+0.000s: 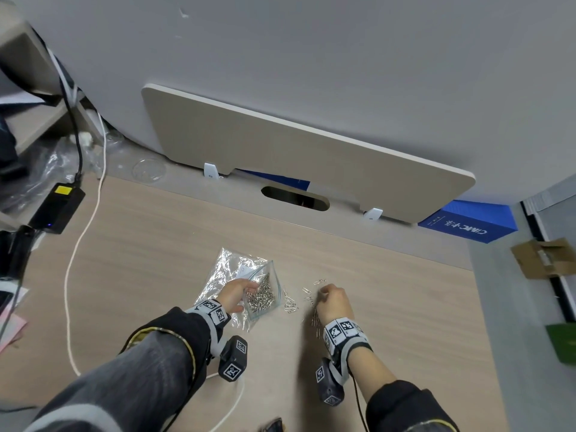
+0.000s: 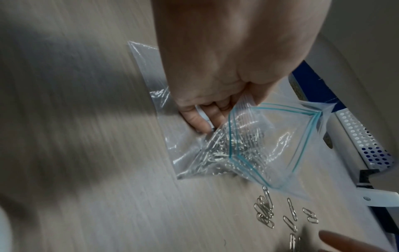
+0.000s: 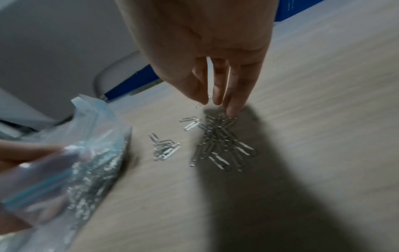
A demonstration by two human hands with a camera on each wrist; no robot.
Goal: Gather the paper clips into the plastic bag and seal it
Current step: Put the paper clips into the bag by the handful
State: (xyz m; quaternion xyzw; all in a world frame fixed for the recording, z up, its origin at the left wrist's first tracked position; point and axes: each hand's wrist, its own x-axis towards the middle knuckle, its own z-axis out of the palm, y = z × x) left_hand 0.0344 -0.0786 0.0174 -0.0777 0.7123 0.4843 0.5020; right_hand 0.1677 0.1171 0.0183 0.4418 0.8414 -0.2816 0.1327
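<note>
Both hands low over tabletop (image 1: 389, 307), bag mouth open.
Left hand (image 1: 234, 295) fingers grip plastic bag (image 1: 261, 296) (clips inside); right hand (image 1: 334, 302) fingers pinch one clip above loose paper clips (image 3: 220, 145).

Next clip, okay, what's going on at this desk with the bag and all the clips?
A person is collecting silver metal paper clips off a light wood desk into a clear zip-top plastic bag with a blue seal strip. The left hand holds the bag's mouth open; it already contains many clips. The right hand is down over the loose clips beside the bag, pinching one in its fingers. Several clusters remain on the desk, and the bag is unsealed.
</note>
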